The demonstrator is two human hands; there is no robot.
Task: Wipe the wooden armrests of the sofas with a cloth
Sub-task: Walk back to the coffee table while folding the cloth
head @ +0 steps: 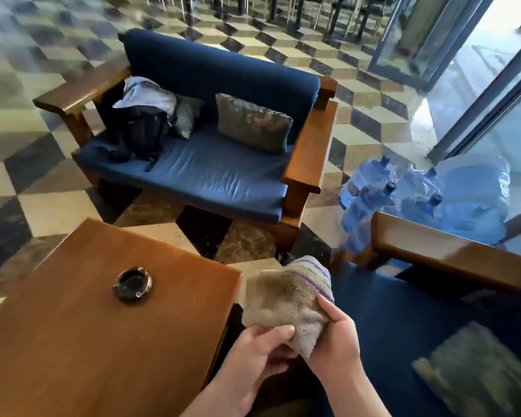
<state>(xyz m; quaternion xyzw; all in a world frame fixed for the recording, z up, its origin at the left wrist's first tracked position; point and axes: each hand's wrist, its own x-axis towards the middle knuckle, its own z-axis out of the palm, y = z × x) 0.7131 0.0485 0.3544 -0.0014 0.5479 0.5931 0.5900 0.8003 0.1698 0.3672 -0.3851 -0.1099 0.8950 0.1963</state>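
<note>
I hold a folded beige cloth [286, 299] with purple stripes in front of me, low in the middle. My left hand [256, 356] grips its lower edge and my right hand [337, 335] grips its right side. Across the floor stands a blue sofa [211, 164] with a wooden left armrest [79, 88] and a wooden right armrest [312, 145]. Close on my right runs the wooden armrest [451, 260] of a second sofa with a blue seat [397, 326].
A wooden coffee table [82, 320] with a dark ashtray [132, 285] stands at lower left. A black bag [139, 130] and cushions [253, 124] lie on the far sofa. Several large water bottles [415, 194] stand by the glass doors at right.
</note>
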